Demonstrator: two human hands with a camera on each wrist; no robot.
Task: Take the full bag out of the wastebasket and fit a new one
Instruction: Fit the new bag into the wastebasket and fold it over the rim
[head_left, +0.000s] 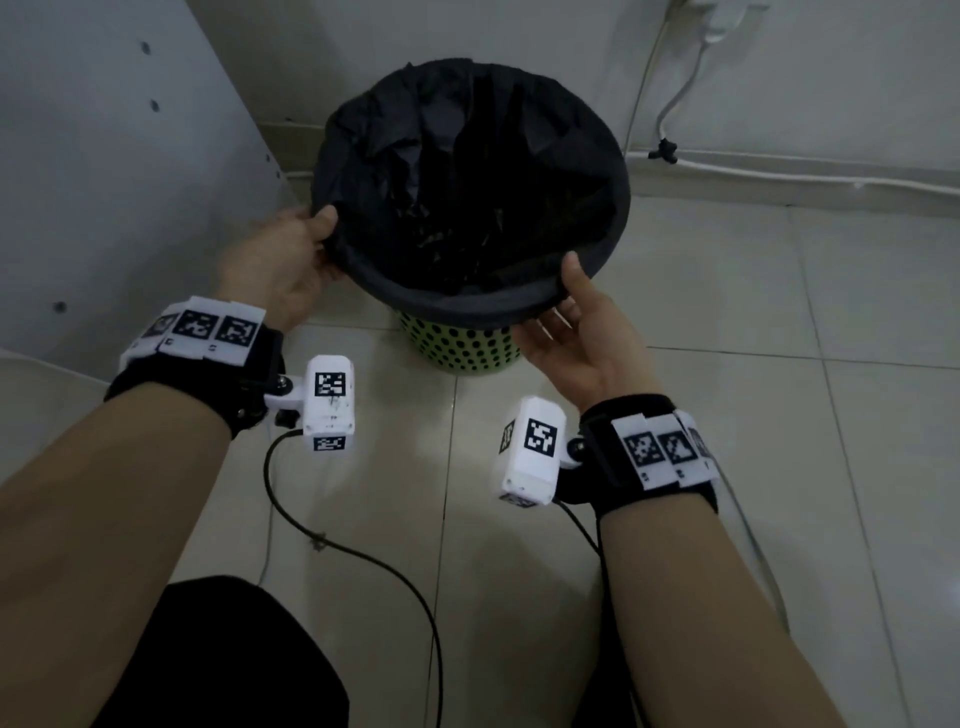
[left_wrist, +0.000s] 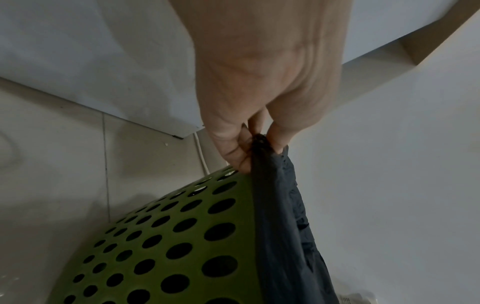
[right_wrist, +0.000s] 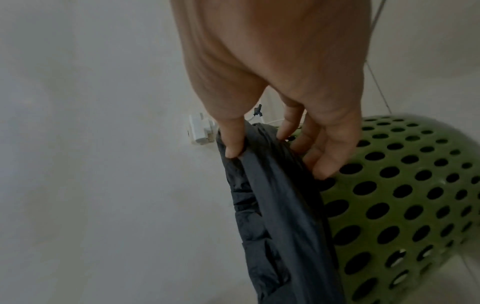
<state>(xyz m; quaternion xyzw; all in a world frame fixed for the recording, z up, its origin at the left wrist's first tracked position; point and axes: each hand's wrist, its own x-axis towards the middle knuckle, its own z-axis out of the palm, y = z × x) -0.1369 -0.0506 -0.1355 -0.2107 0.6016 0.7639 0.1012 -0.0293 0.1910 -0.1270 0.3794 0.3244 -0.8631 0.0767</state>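
A green perforated wastebasket (head_left: 462, 345) stands on the tiled floor, lined with a black plastic bag (head_left: 467, 182) whose edge is folded over the rim. My left hand (head_left: 291, 260) pinches the bag's edge at the rim's near left, thumb on top (left_wrist: 259, 144). My right hand (head_left: 576, 322) grips the bag's edge at the near right, thumb over the fold and fingers under it against the basket wall (right_wrist: 259, 148). The basket (left_wrist: 168, 246) shows dark through its holes. The bag's inside is crumpled and dark; what it holds is hidden.
A white cabinet panel (head_left: 104, 156) stands close on the left. A wall with a white cable (head_left: 779, 174) and a plug block (head_left: 722, 21) lies behind the basket. Black cables (head_left: 363, 556) trail across the floor tiles near my dark-clad knee (head_left: 223, 660).
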